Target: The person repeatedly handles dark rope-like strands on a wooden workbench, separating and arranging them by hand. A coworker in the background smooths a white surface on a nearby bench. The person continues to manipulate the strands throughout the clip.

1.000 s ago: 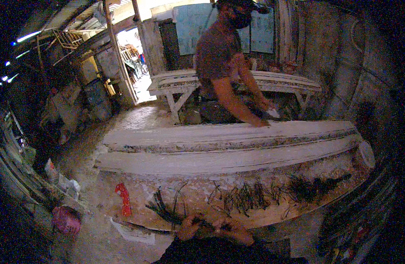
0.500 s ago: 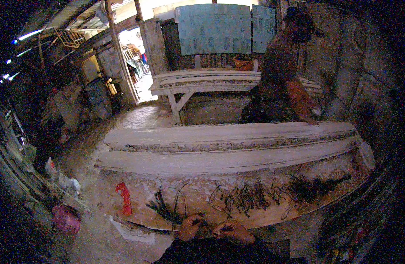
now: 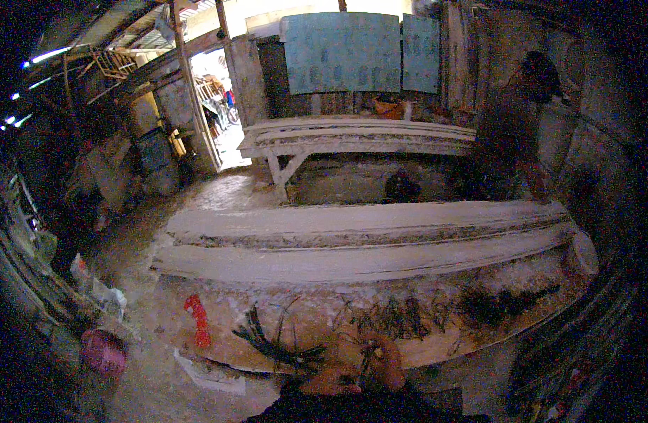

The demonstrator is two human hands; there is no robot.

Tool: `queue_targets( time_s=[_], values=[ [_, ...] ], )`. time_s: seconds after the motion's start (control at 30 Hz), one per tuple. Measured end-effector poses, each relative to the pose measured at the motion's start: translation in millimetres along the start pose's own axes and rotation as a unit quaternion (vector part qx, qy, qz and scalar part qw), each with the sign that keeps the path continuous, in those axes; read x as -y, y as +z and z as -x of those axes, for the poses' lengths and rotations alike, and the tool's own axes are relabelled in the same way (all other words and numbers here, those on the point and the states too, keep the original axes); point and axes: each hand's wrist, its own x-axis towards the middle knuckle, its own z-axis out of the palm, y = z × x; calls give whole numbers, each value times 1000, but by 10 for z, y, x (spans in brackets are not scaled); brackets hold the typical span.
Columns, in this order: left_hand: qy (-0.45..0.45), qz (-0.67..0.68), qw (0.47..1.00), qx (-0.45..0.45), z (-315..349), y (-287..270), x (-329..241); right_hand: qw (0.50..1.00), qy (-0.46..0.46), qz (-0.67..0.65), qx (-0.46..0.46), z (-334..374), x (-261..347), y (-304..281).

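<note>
Meeting close together at the near edge of the bench [image 3: 229, 310], the two hands let one steady what the other works on: the right hand [image 3: 386, 363] has its fingers curled in, apparently pinching a thin strand [image 3: 368, 350], while the left hand [image 3: 329, 379] lies just beside it, too dim and blurred to tell whether its fingers grip anything. Just beyond the left hand, a bundle of dark strands [image 3: 278, 345] fans out on the wood, probably put there for short reach. Farther left lies a red strip [image 3: 198, 321], apart from the dark material, which keeps it easy to spot. Looped dark strands [image 3: 401, 319] sit in a row to the right, perhaps spread so that each can be picked up singly; beside them is a tangled dark pile [image 3: 503, 304]. Past these, long pale boards [image 3: 352, 262] run along the bench, leaving the near strip for the strands. At the boards' far right side a co-worker [image 3: 514, 134] stands in shadow, one arm lowered toward them. Behind, a far bench [image 3: 366, 146] on braced legs stands below bluish panels [image 3: 343, 53], with a bright doorway [image 3: 221, 106] to the left.
</note>
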Motion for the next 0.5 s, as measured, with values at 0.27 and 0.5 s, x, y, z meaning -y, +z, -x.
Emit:
queue_targets(
  time_s=[0.27,0.5],
  values=[
    [-143,333,846,-391,219,3,457,999,-29,21,10,7,49,-6],
    [-94,190,835,-507,311,-119,628,949,-80,-9,305,-35,183,78]
  ],
)
